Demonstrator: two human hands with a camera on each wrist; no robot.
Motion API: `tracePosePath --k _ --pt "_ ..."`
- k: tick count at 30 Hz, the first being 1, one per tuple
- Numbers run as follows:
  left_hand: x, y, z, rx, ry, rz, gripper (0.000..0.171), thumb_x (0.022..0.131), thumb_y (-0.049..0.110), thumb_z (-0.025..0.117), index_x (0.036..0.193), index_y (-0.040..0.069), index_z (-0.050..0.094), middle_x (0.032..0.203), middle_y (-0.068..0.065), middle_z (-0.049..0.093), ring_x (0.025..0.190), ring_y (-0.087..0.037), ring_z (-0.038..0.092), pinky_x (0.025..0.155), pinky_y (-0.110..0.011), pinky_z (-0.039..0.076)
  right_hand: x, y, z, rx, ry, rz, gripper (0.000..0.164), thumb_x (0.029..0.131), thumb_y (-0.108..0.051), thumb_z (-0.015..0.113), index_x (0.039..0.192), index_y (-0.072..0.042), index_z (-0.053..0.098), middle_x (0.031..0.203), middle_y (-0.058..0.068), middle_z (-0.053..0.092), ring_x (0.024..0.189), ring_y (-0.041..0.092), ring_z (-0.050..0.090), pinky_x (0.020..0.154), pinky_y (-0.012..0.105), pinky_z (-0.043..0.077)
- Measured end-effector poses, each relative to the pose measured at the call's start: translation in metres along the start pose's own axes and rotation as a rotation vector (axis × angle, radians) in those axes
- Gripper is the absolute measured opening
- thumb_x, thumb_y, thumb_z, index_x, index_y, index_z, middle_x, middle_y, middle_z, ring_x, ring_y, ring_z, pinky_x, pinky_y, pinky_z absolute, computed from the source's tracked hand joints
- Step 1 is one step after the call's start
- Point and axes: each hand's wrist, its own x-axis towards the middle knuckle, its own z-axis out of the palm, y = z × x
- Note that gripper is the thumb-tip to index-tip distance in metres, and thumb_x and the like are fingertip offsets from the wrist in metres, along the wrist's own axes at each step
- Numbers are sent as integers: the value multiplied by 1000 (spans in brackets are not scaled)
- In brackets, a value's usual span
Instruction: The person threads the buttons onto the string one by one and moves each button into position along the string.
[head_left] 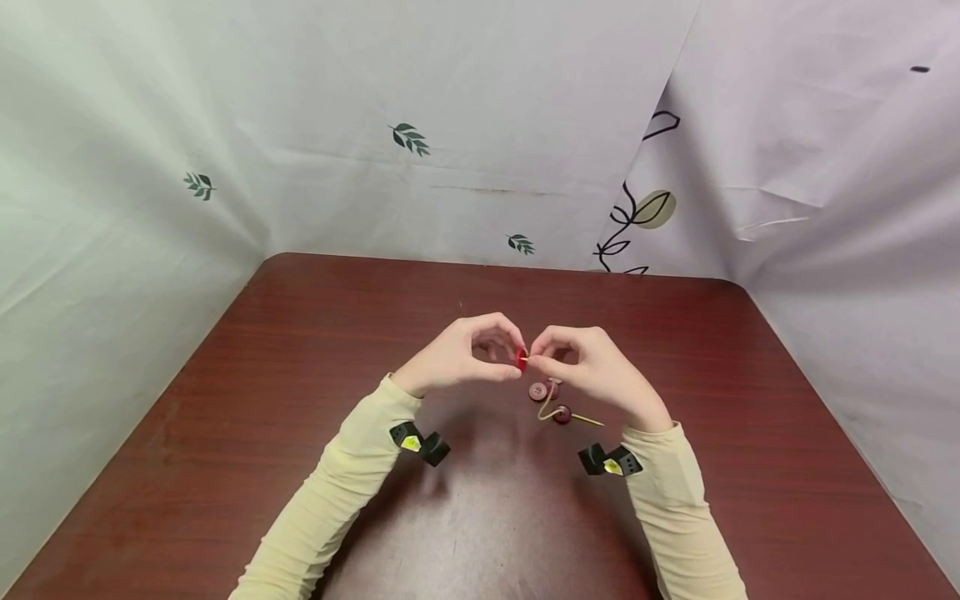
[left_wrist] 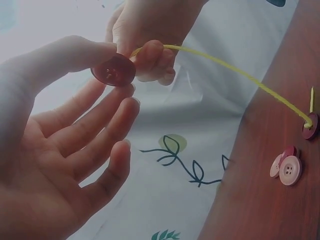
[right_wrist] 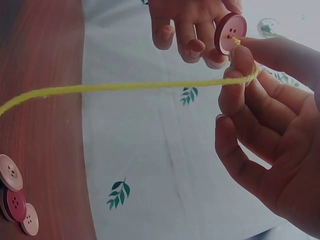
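Red button [head_left: 521,359]: located in the air between the hands, above the desk [head_left: 337,308], slightly nearer its right edge than its left. The left hand [head_left: 457,354] grasps its rim between thumb and fingertips. The right hand [head_left: 592,362] pinches the yellow cord [left_wrist: 260,86] close to its tip, at one hole of the red button. Whether the tip has cleared the far side cannot be told.

Probable faults:
- Tip misses or frays: likely if the soft cord is pinched too far back and bends against the small hole.
- Red button turns or drops: likely if the thin rim slips in the left hand.
- Threaded button [head_left: 562,414] slides off: possible if the cord is pulled hard, as only a short tail projects beyond it and no knot can be made out.
- Snag: possible at the loose buttons [head_left: 537,391], which overlap beside the cord.

Surface: dark red-brown, wood-grained, glossy desk; rounded far corners, pale glare toward the near side.

Room: white cloth [head_left: 337,108] with leaf prints hangs beyond the far edge and along both sides. Pale yellow sleeves [head_left: 330,483] carry black wrist cameras [head_left: 408,437].
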Motion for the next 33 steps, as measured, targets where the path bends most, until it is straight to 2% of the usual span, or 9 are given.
tracePosePath --k 9,18,27,33 --pt "3 2 1 -7 16 -8 25 79 12 79 97 14 63 93 -2 70 85 -20 64 77 -39 53 2 -1 -1 11 -8 10 6 88 -12 69 90 -7 68 72 1 67 57 11 62 60 25 51" --pt "3 -2 3 -21 9 -24 20 79 11 79 92 13 64 91 -1 69 83 -13 63 76 -38 54 2 1 1 14 -21 23 6 88 -14 69 90 -8 68 72 0 68 56 12 62 59 26 52" --pt "2 -2 5 -41 10 -44 18 79 13 79 91 12 67 87 -1 69 76 -16 65 73 -36 54 3 4 3 -9 -13 2 3 89 -10 66 89 -9 69 72 0 68 56 9 61 60 23 50" --pt "3 -2 5 -47 17 -37 12 81 11 77 91 10 70 89 -2 70 82 -14 66 78 -32 55 2 4 1 -28 -4 -5 6 89 -7 65 90 -11 69 73 0 68 57 8 61 62 23 50"
